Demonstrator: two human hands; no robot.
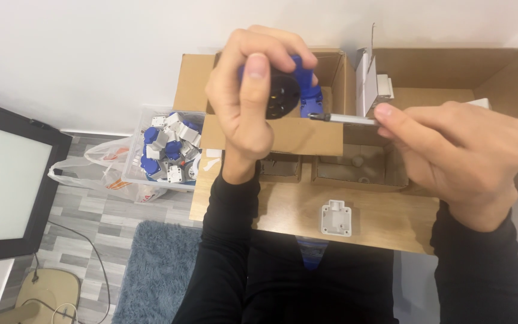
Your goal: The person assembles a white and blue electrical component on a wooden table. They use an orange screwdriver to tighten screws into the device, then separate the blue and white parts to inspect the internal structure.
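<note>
Above the wooden table's far edge, the left hand grips a blue-and-black plug, fingers curled around it. The right hand pinches a screwdriver, tip touching the plug. Near the front edge lies a white bracket.

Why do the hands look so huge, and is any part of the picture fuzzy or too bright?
In the head view the left hand, holding a round black and blue plastic part, and the right hand, gripping a thin silver screwdriver shaft, sit close to the lens, so they look oversized and slightly soft; the white wall is evenly lit without glare; the small white plastic piece casts only a faint shadow.
</note>
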